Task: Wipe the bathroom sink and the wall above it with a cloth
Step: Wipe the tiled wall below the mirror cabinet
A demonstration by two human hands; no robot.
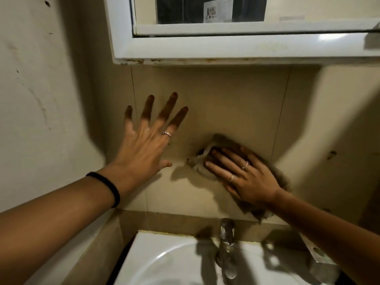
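Observation:
My right hand lies flat, fingers straight, pressing a brown-grey cloth against the beige tiled wall above the sink. The cloth sticks out past the fingertips and below the wrist. My left hand is spread wide with straight fingers on or just off the same wall, to the left of the cloth; contact cannot be told. It holds nothing. The white sink sits at the bottom of the view, under both forearms.
A metal tap rises from the sink's back edge, below my right wrist. A white-framed mirror cabinet juts out above the wiped tiles. A side wall closes in on the left. A small metal fitting sits at the sink's right.

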